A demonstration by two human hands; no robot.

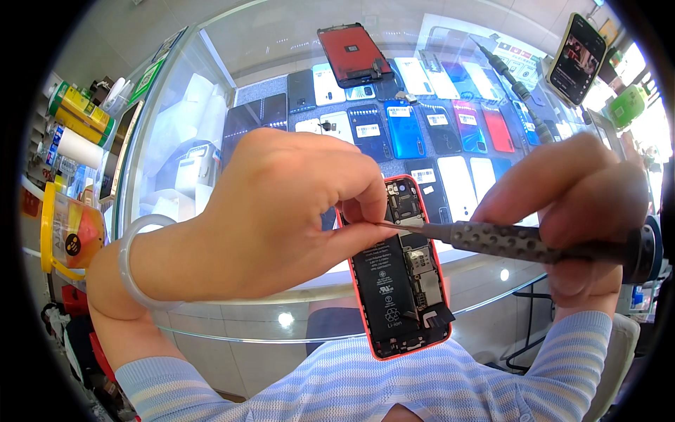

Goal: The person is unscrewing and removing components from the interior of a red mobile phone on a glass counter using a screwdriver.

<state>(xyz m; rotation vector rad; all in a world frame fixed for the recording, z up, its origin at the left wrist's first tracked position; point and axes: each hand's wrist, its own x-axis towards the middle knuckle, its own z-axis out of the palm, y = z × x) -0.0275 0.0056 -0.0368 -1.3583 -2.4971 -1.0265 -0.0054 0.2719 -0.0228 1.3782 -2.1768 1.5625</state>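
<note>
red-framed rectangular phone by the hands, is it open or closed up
Open: the red-framed rectangular phone is uncovered, with its flat black battery and narrow circuit board showing.

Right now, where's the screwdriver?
The screwdriver is right of centre in the head view, in the right hand, its tip at the left hand over the opened phone.

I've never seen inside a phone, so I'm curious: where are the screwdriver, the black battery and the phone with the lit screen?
Screwdriver [496, 241]: head view, on its dimpled grey handle.
Black battery [383, 292]: head view, mid-face.
Phone with the lit screen [578, 60]: head view, on its screen.
</note>
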